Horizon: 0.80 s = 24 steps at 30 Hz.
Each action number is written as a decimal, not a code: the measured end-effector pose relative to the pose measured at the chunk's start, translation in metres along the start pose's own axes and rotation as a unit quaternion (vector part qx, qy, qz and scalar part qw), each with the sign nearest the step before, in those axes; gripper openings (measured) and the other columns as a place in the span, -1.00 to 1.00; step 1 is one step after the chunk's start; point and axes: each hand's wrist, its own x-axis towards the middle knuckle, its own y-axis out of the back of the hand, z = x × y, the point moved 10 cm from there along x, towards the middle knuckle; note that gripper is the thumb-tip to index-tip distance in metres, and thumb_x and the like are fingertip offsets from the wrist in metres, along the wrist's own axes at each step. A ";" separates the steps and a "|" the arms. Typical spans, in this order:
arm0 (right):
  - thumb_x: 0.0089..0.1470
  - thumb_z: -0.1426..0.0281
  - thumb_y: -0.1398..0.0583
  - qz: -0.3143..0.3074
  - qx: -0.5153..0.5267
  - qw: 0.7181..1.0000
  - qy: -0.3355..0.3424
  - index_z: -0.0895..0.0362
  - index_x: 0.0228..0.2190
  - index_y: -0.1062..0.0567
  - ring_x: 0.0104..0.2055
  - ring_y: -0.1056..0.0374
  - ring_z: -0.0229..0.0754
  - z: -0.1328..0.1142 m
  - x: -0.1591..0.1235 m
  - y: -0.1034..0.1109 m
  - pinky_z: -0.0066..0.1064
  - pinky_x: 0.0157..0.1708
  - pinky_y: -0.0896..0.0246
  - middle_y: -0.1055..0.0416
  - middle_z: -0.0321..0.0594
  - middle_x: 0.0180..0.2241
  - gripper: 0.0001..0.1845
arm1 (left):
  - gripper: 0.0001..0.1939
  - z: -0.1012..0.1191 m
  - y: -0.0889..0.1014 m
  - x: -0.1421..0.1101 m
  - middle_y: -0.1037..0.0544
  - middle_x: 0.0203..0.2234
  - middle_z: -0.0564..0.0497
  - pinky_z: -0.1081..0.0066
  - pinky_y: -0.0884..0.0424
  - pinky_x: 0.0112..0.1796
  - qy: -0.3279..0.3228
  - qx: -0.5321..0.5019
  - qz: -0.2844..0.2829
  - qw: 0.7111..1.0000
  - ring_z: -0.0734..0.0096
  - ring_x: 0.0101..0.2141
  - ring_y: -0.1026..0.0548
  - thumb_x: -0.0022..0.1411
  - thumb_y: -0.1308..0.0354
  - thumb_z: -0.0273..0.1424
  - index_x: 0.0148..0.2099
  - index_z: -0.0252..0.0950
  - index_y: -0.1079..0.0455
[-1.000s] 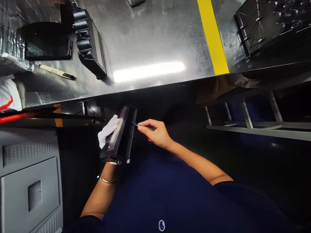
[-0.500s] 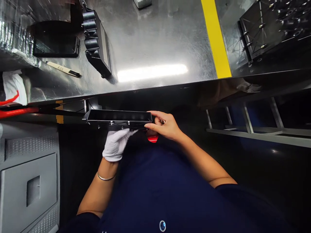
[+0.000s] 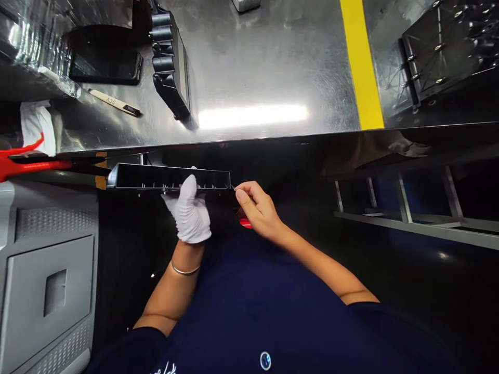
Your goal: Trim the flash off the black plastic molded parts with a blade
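My left hand (image 3: 192, 215), in a white glove, grips a long black plastic housing (image 3: 128, 176) near its middle, with the thumb over the near edge. The housing is held level in front of the table edge, its hollow side with small ribs turned towards me. My bare right hand (image 3: 259, 208) is closed in a pinch just off the housing's right end. A thin dark tip shows at its fingertips, but what it belongs to is hidden. A small red piece (image 3: 245, 223) shows below the right hand; I cannot tell whether it is held.
On the metal table (image 3: 253, 62) stand a black ribbed part (image 3: 171, 65), a cutter marked A35 (image 3: 114, 102) and a phone (image 3: 107, 66). Red-handled scissors (image 3: 35, 163) jut out at the left edge. A grey plastic bin (image 3: 50, 280) stands left, a metal rack (image 3: 409, 221) right.
The housing has moved left and tipped, showing its ribbed inside. My left thumb now lies over its edge. My right hand has let go of the right end and is pinched beside it.
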 end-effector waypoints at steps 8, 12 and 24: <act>0.09 0.08 -0.23 0.062 0.132 0.989 -0.038 0.15 -0.39 -0.46 -0.47 -0.27 -0.30 0.017 -0.002 -0.009 -0.45 -0.45 -0.18 -0.36 -0.32 -0.52 -0.64 | -0.31 0.011 0.004 -0.009 -0.54 0.02 0.08 0.11 -0.36 0.17 -0.172 -0.041 -0.020 0.984 0.20 0.09 -0.48 -0.04 -0.46 -0.29 0.14 0.00 -0.32; 0.07 0.04 -0.23 0.082 0.111 0.989 -0.044 0.14 -0.45 -0.47 -0.50 -0.26 -0.30 0.019 -0.003 -0.004 -0.45 -0.48 -0.17 -0.35 -0.32 -0.56 -0.60 | -0.40 0.008 0.002 -0.010 -0.51 0.06 0.01 0.12 -0.30 0.21 -0.140 -0.009 -0.034 0.990 0.16 0.15 -0.43 -0.02 -0.45 -0.23 0.08 -0.09 -0.39; -0.03 -0.14 -0.21 0.160 0.101 0.979 -0.072 0.13 -0.59 -0.35 -0.62 -0.10 -0.38 0.079 0.000 0.020 -0.50 -0.62 -0.03 -0.22 -0.40 -0.67 -0.43 | -0.54 0.027 0.017 -0.002 -0.53 0.02 0.12 0.15 -0.41 0.12 -0.064 -0.077 -0.003 0.995 0.16 0.18 -0.38 0.07 -0.35 -0.22 0.05 0.01 -0.40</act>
